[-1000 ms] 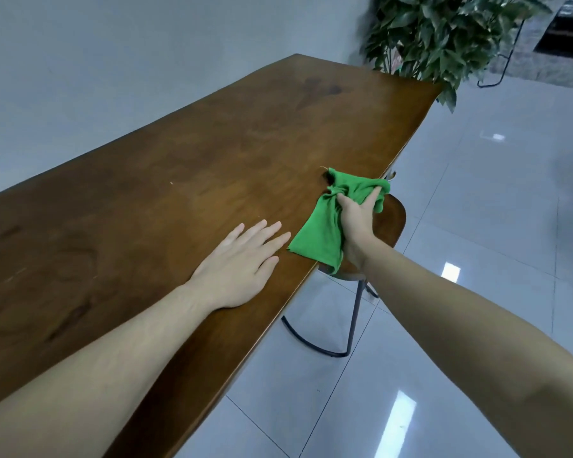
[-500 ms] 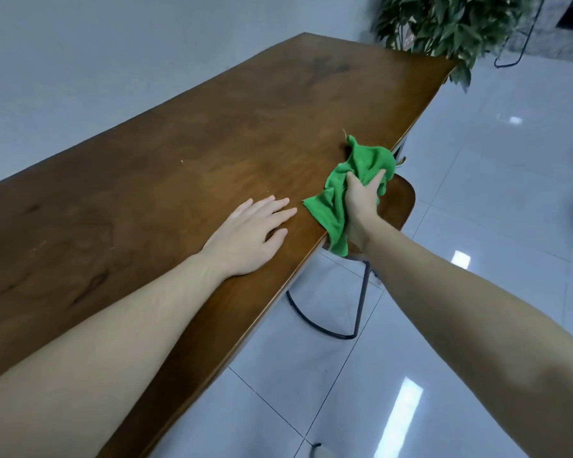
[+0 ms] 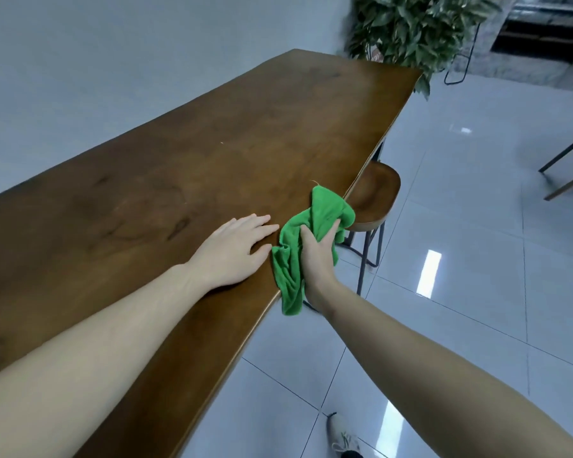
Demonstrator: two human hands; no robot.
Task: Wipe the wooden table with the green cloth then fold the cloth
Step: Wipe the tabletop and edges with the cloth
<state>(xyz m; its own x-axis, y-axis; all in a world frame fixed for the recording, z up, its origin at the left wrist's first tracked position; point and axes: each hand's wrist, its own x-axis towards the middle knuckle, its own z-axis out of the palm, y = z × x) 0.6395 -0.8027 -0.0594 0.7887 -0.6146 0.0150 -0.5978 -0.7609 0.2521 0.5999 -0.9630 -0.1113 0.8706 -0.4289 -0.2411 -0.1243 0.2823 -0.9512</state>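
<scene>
Cloth, one green bunched piece, lies over the near edge of the table, its lower end hanging past the rim. Right hand grips it, fingers curled into the folds. Left hand rests flat on the wood just beside it, fingers straight and together. One stool stands tucked under the edge; one plant stands beyond the far end.

looks like an office lounge or cafe-like room: long wooden bench, wooden stool, glossy tiled floor, leafy potted plant, plain wall
</scene>
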